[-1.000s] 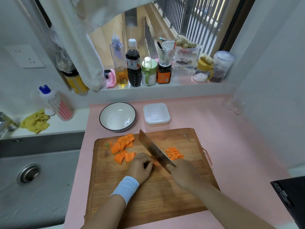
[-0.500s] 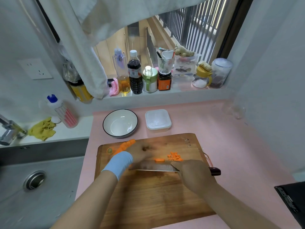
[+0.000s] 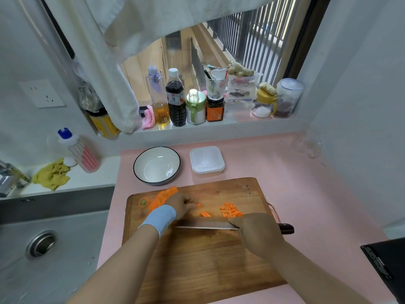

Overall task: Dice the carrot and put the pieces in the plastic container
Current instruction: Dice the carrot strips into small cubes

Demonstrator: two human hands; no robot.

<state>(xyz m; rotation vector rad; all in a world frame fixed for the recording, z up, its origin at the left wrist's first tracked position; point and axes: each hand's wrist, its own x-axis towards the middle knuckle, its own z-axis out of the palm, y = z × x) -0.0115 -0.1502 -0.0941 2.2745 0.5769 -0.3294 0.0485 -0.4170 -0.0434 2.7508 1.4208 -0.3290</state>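
Downward view of a wooden cutting board [image 3: 197, 264] on a pink surface [image 3: 306, 194]. Left hand [image 3: 182, 205], blue wristband [image 3: 160, 216] at the wrist, on the far left part of the board, fingers curled downward right beside a row of carrot slices [image 3: 164, 195]; a tiny orange piece at the fingertips, though whether pinched or only touched is impossible to tell. Right hand [image 3: 256, 233] wrapped tightly around the handle of a knife [image 3: 203, 223], blade lying sideways across the board, tip pointing left toward the left wrist. Just beyond the blade, a few carrot strips [image 3: 205, 214]; to their right, a small heap of diced carrot [image 3: 231, 210]. Beyond the board, a plastic container [image 3: 207, 161], with a white bowl [image 3: 156, 165] to its left. Sink [image 3: 43, 260] off to the left.
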